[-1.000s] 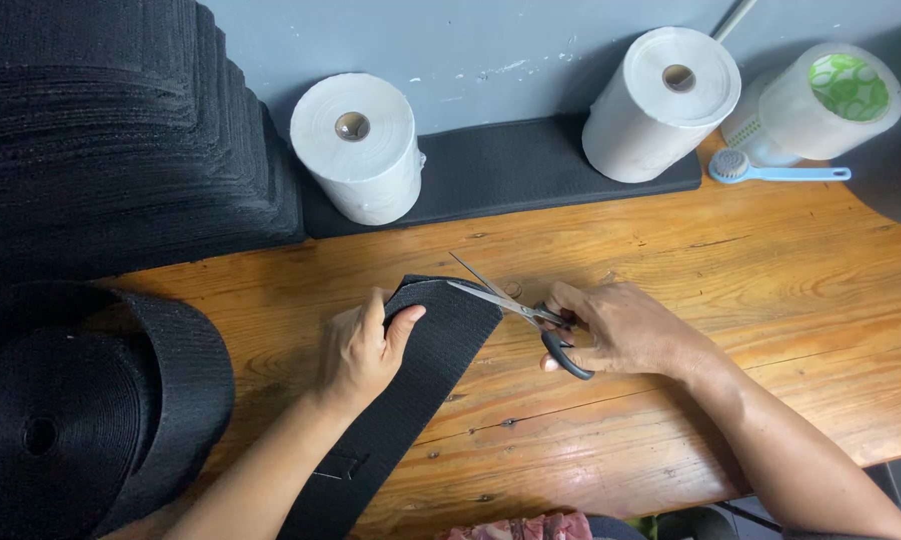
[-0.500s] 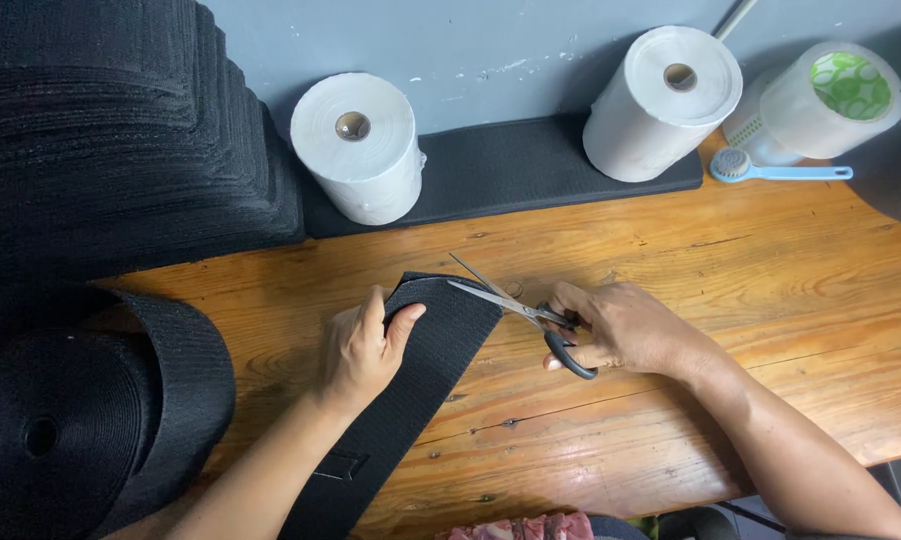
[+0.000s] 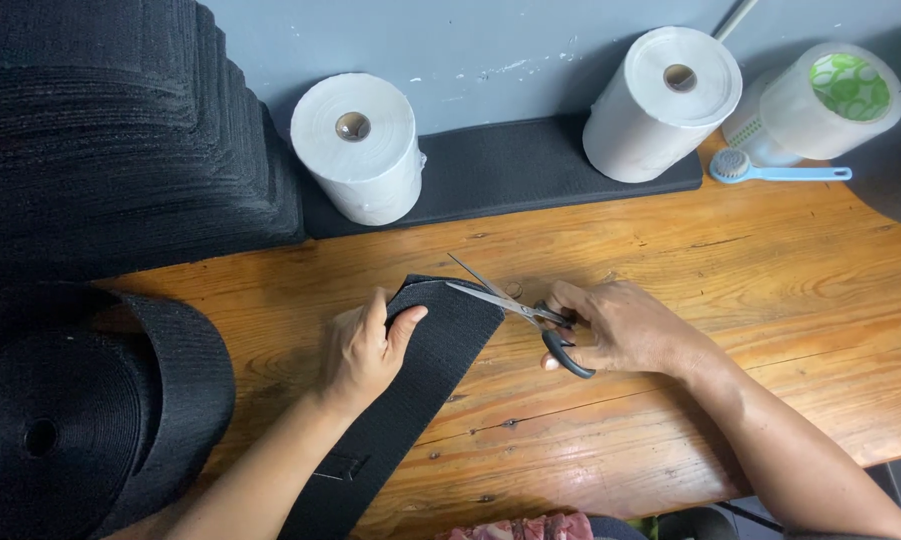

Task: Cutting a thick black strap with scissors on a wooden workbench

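The black webbing strip (image 3: 410, 390) lay on the wooden table (image 3: 730, 290), its long axis running from the near edge up and rightward, coarse-textured. The left hand (image 3: 362, 350) pinched its far end. The right hand (image 3: 620, 327) gripped scissors (image 3: 518, 308), blades parted, pointing left.

Two hands over the wooden table (image 3: 730, 270): the left hand (image 3: 362, 350) and the right hand (image 3: 620, 328). One pair of scissors (image 3: 518, 308). One black strip (image 3: 410, 390) under them. White paper rolls, two: one (image 3: 358, 146) at left, one (image 3: 663, 100) at right. One wrapped roll with a green end (image 3: 830, 100). One blue brush (image 3: 775, 170). One big black coil (image 3: 80, 410), one black stack (image 3: 110, 130), one black mat (image 3: 510, 165) by the wall.
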